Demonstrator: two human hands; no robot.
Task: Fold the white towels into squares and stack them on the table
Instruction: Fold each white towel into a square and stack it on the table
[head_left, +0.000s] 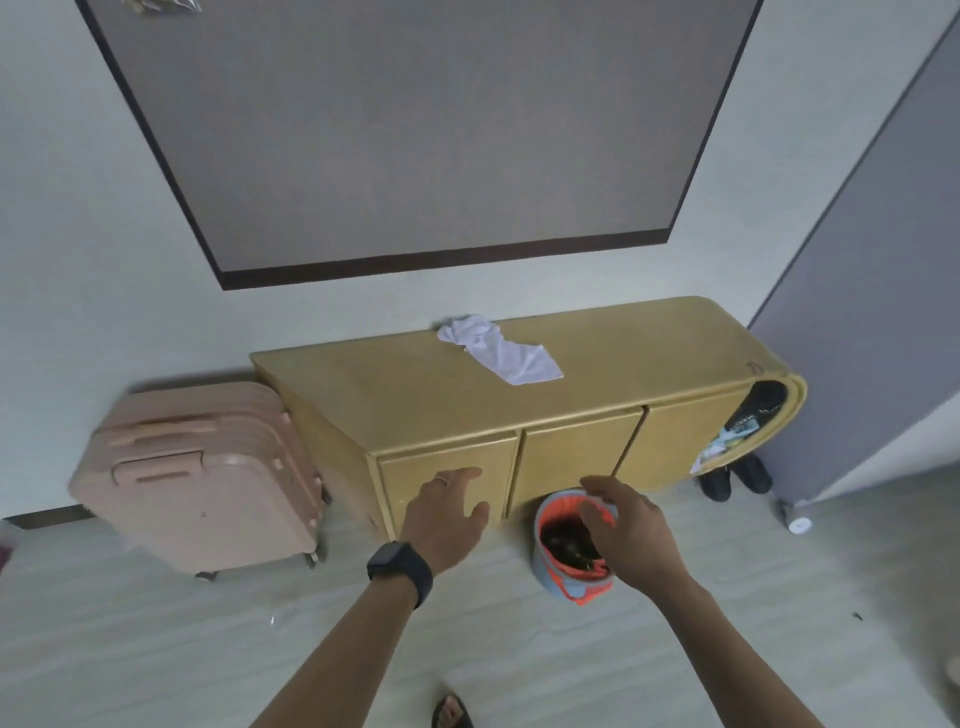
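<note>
The left hand (447, 519) and right hand (628, 530), open and empty, reached toward the table (415, 400), where a crumpled white towel (501, 354) lay near the wall. Folding looked unstarted; the next move called for spreading it flat

One towel (500, 354), one suitcase (208, 467), one bucket (574, 586)

A pink suitcase (208, 478) stands on pale floor (156, 649) against a whitish wall (78, 234).

Pink suitcase (202, 478) stands on the pale floor (156, 649) at left. Orange-and-grey bucket (569, 584) sits on that floor, something dark inside. Black shoes (735, 480) at right, near the grey panel (872, 286). Dark-framed board (415, 130) hangs above.
</note>
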